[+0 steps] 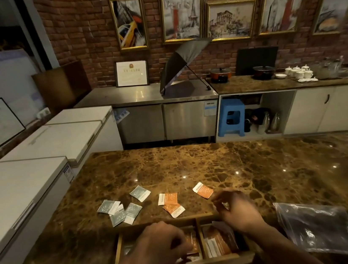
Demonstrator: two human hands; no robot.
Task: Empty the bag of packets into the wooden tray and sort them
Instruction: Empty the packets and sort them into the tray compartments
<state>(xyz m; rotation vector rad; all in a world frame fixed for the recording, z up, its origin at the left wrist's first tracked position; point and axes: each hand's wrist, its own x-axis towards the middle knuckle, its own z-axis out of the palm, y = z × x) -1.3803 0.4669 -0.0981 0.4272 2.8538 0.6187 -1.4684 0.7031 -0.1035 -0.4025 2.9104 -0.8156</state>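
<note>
A wooden tray point(199, 237) with two compartments lies at the counter's near edge, holding orange packets point(221, 244). My left hand point(163, 244) reaches into its left compartment, fingers curled on an orange packet point(192, 243). My right hand point(236, 210) hovers over the tray's far right corner, fingers loosely bent; whether it holds anything is unclear. Beyond the tray, several grey-green packets point(121, 209) lie in a loose group at left, and three orange packets point(171, 202) lie at centre. The clear plastic bag point(321, 230) lies flat to the right.
The brown marble counter point(261, 164) stretches far beyond the packets. White chest freezers point(20, 185) stand along the left. A steel cabinet point(145, 122), a blue stool point(230, 116) and a back counter with pots and cups sit against the brick wall.
</note>
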